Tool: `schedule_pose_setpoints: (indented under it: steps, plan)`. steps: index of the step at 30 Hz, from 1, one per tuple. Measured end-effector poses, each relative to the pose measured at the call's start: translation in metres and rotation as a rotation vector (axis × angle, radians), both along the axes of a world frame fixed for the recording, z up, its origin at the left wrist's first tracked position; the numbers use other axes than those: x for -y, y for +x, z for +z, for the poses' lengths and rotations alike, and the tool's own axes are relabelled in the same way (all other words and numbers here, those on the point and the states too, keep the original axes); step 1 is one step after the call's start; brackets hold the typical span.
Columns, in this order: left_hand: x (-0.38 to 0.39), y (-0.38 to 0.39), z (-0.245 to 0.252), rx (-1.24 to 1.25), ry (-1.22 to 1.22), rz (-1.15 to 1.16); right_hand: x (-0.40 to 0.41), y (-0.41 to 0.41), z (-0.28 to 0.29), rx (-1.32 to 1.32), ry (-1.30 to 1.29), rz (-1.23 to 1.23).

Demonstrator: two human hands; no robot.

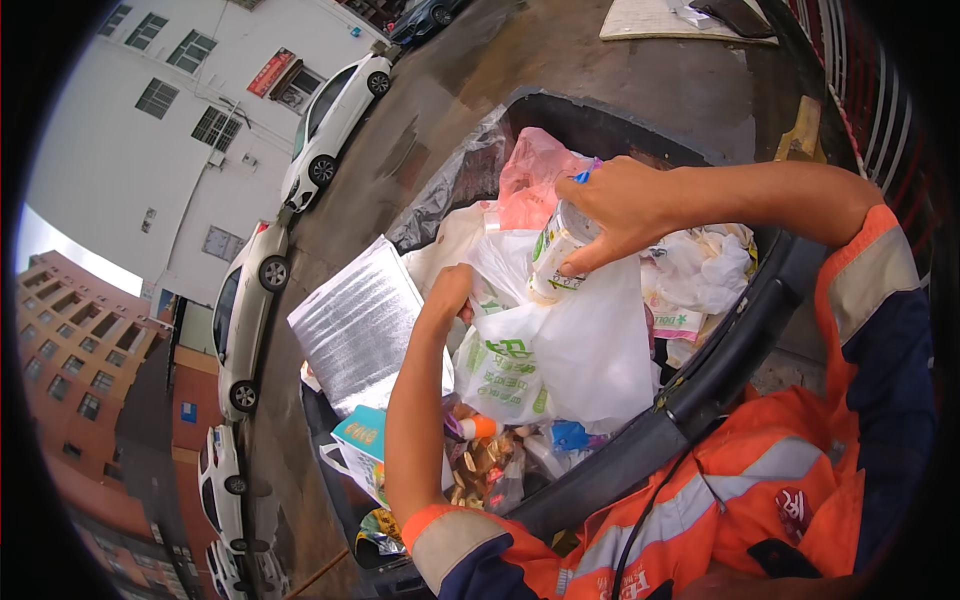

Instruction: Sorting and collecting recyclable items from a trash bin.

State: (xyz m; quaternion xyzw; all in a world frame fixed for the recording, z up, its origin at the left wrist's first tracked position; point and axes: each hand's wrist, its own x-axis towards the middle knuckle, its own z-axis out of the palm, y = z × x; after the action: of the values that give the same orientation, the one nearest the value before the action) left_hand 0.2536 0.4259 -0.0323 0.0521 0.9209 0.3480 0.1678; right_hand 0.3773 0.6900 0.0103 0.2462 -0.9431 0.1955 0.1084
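Note:
A white plastic bag [592, 352] with green print lies on the refuse in a large black bin [622, 450]. My left hand [450, 292] grips the bag's upper left edge, its fingers partly hidden. In my right hand [615, 210] is a clear plastic cup [551, 251] with a printed wrap, tilted over the bag. Something blue and purple shows by the right fingers. A pink plastic bag [529, 172] lies beyond the cup. Left of my left hand rests a silver foil-lined sheet or bag [364, 322].
The bin's dark rim curves close before my orange vest. A teal and white carton [364, 435] lies inside near my left forearm. Parked cars [255, 322] line the wet ground at left; a metal railing [862, 97] stands at upper right, near a pale board [660, 19].

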Motion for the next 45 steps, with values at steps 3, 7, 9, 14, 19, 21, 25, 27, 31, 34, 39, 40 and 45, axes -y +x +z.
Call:
schedule_pose_setpoints:
  steps: [3, 7, 9, 14, 19, 21, 25, 27, 31, 34, 39, 40, 45]
  plan:
    - [0.002, 0.016, 0.019, -0.155, 0.177, 0.138, 0.013, 0.017, 0.005, -0.144, 0.016, 0.105]
    - [0.023, 0.029, 0.039, -0.189, 0.119, 0.152, 0.024, 0.030, 0.012, -0.274, 0.124, 0.146]
    - [0.026, 0.040, 0.035, -0.482, -0.378, 0.089, 0.025, 0.026, -0.003, -0.315, 0.200, 0.163]
    - [0.025, 0.091, 0.008, -0.890, -0.527, -0.224, 0.032, 0.030, -0.039, -0.116, 0.338, 0.214]
    - [0.000, 0.115, -0.008, -1.283, -0.618, -1.028, 0.044, 0.025, -0.053, -0.124, 0.375, 0.282]
    - [0.004, 0.120, -0.015, -1.031, -0.715, -1.046, 0.048, 0.023, -0.055, -0.130, 0.388, 0.295]
    - [0.023, 0.111, -0.011, -0.892, -0.339, -0.095, 0.047, 0.022, -0.053, -0.112, 0.372, 0.222]
    - [0.054, 0.090, -0.012, -0.569, 0.005, 0.109, 0.050, 0.029, -0.046, -0.091, 0.355, 0.187]
    - [0.076, 0.098, -0.018, -0.439, 0.489, 0.215, 0.079, 0.045, -0.035, -0.131, 0.299, 0.315]
    - [0.055, 0.102, -0.014, -0.570, 0.492, 0.096, 0.096, 0.045, -0.039, -0.028, 0.477, 0.173]
    - [0.072, 0.119, -0.011, -0.778, 0.387, 0.092, 0.112, 0.013, -0.034, -0.206, -0.029, 0.195]
    - [0.075, 0.125, -0.006, -0.736, 0.415, 0.076, 0.126, 0.020, -0.015, -0.091, -0.102, 0.111]
    - [0.087, 0.155, 0.020, -0.897, 0.467, -0.125, 0.167, 0.002, -0.002, -0.078, -0.175, 0.248]
